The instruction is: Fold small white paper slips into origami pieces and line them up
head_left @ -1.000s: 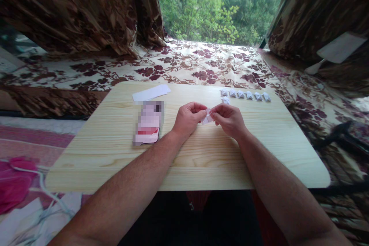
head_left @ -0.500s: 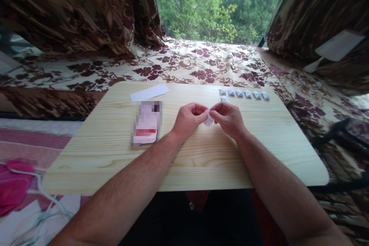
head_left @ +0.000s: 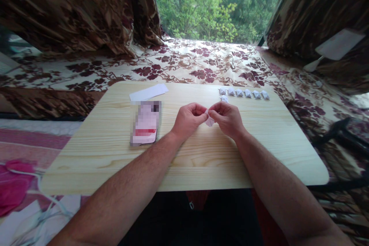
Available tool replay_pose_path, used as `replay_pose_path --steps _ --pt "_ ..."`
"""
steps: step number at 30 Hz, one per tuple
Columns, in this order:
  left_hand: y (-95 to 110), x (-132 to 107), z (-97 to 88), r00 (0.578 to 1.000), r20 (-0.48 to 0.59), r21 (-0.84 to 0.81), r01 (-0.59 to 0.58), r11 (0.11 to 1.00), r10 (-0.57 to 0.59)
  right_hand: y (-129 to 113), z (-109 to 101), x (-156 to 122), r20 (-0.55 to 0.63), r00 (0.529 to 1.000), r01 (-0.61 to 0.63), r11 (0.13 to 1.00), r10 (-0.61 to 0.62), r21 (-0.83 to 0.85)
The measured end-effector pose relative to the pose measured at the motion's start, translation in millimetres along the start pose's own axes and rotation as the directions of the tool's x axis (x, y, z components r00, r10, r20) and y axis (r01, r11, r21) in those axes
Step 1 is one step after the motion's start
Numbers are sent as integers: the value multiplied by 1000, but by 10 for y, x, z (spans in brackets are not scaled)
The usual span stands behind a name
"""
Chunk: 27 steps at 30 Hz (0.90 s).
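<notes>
A small piece of folded white paper point(head_left: 210, 122) is pinched between my two hands, just above the middle of the wooden table point(head_left: 201, 157). My left hand point(head_left: 188, 120) grips its left side with thumb and forefinger. On the other side, my right hand point(head_left: 227, 118) pinches the upper right part, and my fingers hide some of the paper. Beyond my right hand, several small folded paper pieces point(head_left: 239, 92) lie in a row near the far edge. One more folded paper piece point(head_left: 224, 99) sits just below the row's left end.
White paper strips point(head_left: 149, 92) lie at the far left of the table, with a phone point(head_left: 146, 123), partly blurred out, in front of them. Floral cloth point(head_left: 201, 61) covers the ledge behind. A white lamp point(head_left: 340, 44) stands at the right.
The folded paper has tilted slightly, its lower tip shifting right. My right fingertips have moved a little left, closer to my left ones.
</notes>
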<state>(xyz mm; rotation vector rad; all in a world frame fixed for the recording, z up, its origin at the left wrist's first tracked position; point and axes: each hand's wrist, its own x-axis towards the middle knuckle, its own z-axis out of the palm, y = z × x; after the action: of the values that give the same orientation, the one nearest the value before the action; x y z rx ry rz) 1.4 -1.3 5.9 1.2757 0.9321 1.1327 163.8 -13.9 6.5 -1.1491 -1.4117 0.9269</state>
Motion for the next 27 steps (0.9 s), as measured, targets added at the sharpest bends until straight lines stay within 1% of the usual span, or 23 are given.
replay_pose_path --steps 10,22,27 --pt "11 -3 6 1000 -7 -1 8 1000 -8 7 28 -11 -24 1000 -11 999 12 33" --pt "4 -11 12 1000 -12 5 7 1000 -7 -58 61 -16 -46 997 -52 996 56 75" --pt "2 -9 9 1000 -10 11 4 1000 -4 -57 62 -17 -46 998 -48 995 52 83"
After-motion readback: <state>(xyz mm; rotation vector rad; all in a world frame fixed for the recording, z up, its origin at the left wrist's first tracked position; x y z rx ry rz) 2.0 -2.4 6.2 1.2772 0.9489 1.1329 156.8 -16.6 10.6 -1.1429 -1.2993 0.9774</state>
